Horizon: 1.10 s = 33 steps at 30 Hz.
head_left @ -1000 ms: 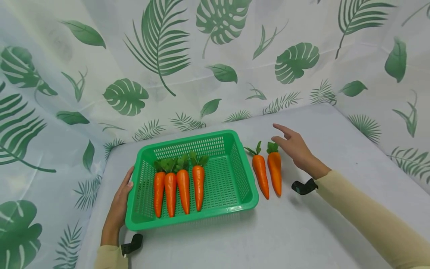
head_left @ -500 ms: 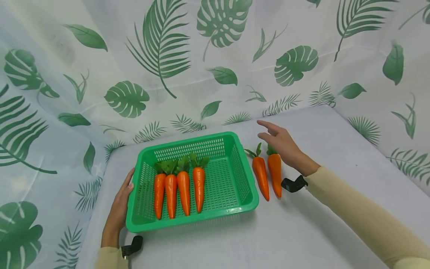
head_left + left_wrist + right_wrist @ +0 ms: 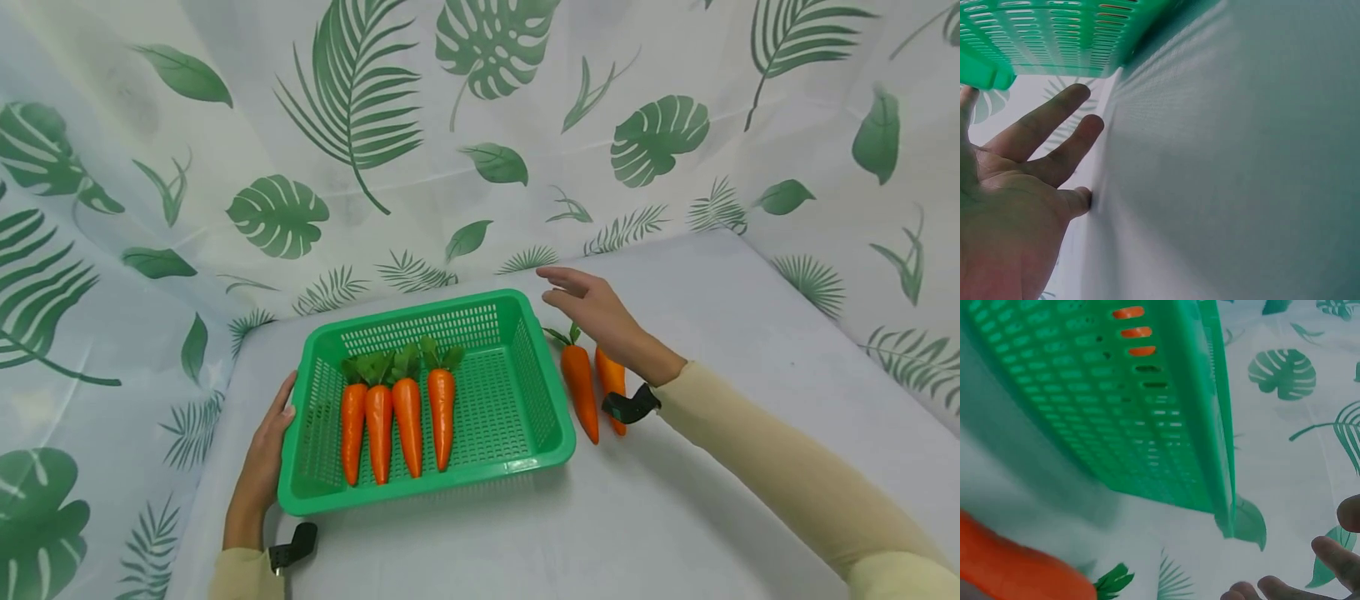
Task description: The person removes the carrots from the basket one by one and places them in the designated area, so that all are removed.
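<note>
A green plastic basket (image 3: 534, 379) with slotted sides stands tilted slightly in the head view, several orange carrots (image 3: 442, 417) lying side by side in its left half, leaves toward the back. My left hand (image 3: 262, 454) touches the basket's left side; in the left wrist view its fingers (image 3: 1072, 147) extend straight beside the slotted wall. Just right of the basket, two more carrots lie on the table: a nearer carrot (image 3: 579, 392) and a second carrot (image 3: 611, 375), partly hidden by my right arm. Above their leafy ends hovers my right hand (image 3: 600, 317), fingers extended, holding nothing.
A white cloth (image 3: 450, 550) covers the table. Behind and at both sides hangs a white curtain (image 3: 570, 150) with green leaf prints. Dark wrist devices (image 3: 632, 404) sit on both wrists.
My right hand has moved left, from over the farther carrot's leaves toward the basket's back right corner, now covering more of that carrot. My left hand and the basket have stayed put.
</note>
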Tool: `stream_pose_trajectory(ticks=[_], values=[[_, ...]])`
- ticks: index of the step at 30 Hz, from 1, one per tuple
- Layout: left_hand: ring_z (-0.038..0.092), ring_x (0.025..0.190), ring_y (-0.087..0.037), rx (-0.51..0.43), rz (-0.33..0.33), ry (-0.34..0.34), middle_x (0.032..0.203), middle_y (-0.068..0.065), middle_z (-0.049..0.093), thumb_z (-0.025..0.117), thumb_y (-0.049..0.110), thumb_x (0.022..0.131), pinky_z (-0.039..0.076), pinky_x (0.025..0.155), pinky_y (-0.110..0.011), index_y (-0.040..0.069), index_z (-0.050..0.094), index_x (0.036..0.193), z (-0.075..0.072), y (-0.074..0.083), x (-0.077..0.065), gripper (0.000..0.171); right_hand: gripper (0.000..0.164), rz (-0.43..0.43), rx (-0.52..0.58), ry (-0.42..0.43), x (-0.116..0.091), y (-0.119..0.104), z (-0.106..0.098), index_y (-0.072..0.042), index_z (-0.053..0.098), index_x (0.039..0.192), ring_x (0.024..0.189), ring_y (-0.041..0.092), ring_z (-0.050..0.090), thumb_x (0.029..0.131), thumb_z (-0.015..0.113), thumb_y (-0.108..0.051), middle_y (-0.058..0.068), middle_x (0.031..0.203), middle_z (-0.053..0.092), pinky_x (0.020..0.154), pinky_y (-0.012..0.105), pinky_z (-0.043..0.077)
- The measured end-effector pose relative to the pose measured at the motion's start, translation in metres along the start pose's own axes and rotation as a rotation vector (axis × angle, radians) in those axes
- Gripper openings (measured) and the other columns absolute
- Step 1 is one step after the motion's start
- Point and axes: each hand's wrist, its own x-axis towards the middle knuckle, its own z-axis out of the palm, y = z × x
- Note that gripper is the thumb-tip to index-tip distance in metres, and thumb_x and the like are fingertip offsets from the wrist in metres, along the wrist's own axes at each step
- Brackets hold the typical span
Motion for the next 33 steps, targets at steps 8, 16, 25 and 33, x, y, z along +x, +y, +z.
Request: stream_pose_trajectory(ticks=[8,16,25,33], values=[[0.049,0.119,-0.022,-0.01,0.002,-0.002,0.175,-0.008,0.019,0.027,0.046,0.118,0.046,0.091,-0.027,0.038,0.016,0.173,0.0,-0.001,0.001,0.057,0.049,-0.029,0.049,-0.026,0.005,-0.008,0.015,-0.008,0.053,0.158,0.147,0.038,0.045,0.112,0.055,-0.025,0.016,0.161,0.049,0.118,0.058,0.036],[0.046,0.123,-0.022,-0.02,0.016,-0.006,0.176,-0.009,0.018,0.027,0.045,0.118,0.045,0.092,-0.025,0.036,0.016,0.174,0.001,0.002,0.002,0.057,0.048,-0.037,0.111,-0.061,0.009,-0.012,0.026,-0.006,0.054,0.157,0.145,0.038,0.046,0.112,0.056,-0.022,0.02,0.159,0.05,0.117,0.057,0.037],[0.048,0.122,-0.022,-0.019,0.007,0.0,0.176,-0.007,0.019,0.026,0.045,0.118,0.046,0.092,-0.026,0.038,0.017,0.173,0.002,0.0,-0.001,0.056,0.05,-0.021,0.104,-0.118,0.009,-0.019,0.046,-0.009,0.052,0.159,0.144,0.04,0.044,0.112,0.055,-0.024,0.022,0.16,0.047,0.116,0.062,0.034],[0.048,0.123,-0.023,-0.022,0.009,-0.009,0.176,-0.01,0.017,0.026,0.045,0.118,0.048,0.091,-0.029,0.035,0.014,0.174,0.001,0.002,0.0,0.058,0.049,0.001,0.112,-0.172,0.016,-0.026,0.063,-0.008,0.052,0.159,0.145,0.041,0.045,0.112,0.055,-0.022,0.024,0.161,0.045,0.116,0.061,0.035]])
